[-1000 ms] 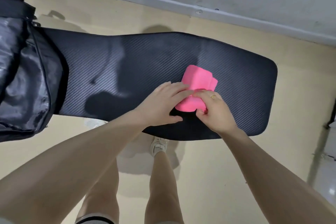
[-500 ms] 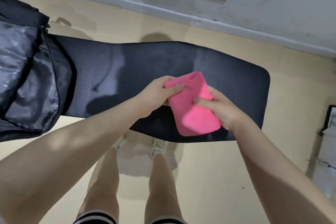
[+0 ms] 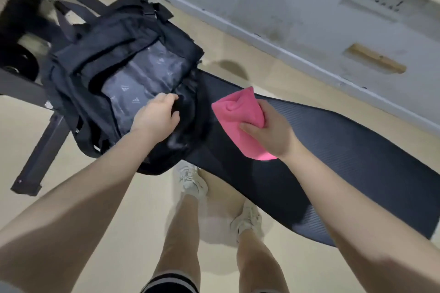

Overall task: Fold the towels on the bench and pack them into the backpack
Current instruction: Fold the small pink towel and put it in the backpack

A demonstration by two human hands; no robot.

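Towel (image 3: pixel 240 121) now lifted toward trefoil-logo-lined backpack (image 3: pixel 123 74), off bench (image 3: pixel 345 150).

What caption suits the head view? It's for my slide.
Left hand opens backpack; right hand holds folded pink towel.

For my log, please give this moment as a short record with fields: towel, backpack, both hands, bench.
towel: pink towel, folded, held above the bench
backpack: black backpack, on the bench's left end, open, grey lining visible
left hand: left hand grips the backpack's opening edge
right hand: right hand holds the towel
bench: black bench, no other towel visible on it
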